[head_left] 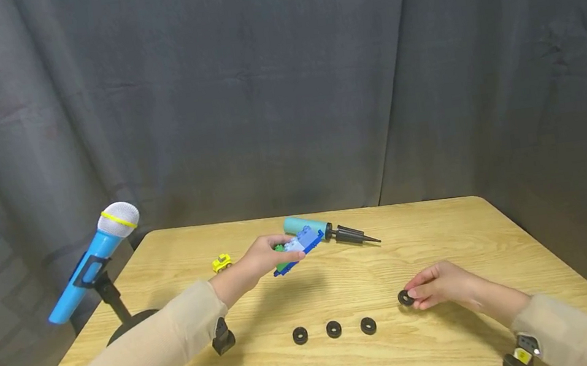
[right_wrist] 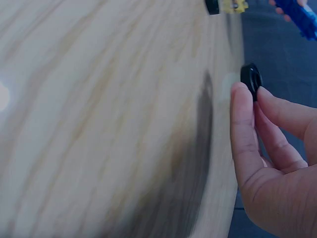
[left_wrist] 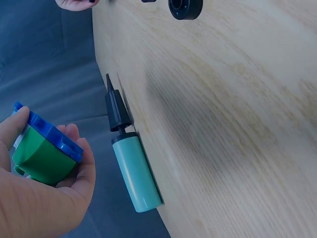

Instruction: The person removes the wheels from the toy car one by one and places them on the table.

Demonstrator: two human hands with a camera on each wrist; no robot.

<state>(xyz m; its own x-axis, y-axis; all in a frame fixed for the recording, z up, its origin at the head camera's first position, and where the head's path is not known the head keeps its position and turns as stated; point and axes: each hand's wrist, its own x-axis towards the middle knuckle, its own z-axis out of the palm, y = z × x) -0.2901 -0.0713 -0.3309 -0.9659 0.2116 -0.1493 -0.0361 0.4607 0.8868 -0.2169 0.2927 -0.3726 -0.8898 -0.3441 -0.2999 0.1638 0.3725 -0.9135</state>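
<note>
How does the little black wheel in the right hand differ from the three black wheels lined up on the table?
The black wheel in the right hand is pinched at the fingertips and stands on edge; the three loose wheels lie flat in a row on the wooden table, untouched. The held wheel sits apart, right of the row. All four look alike: small, black, ring-shaped.

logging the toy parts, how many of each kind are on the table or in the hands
black wheels: 4, one pinched in the right hand
block toy body: 1, held in the left hand
teal pump: 1
yellow toy car: 1
microphone: 1
Total: 8
</note>
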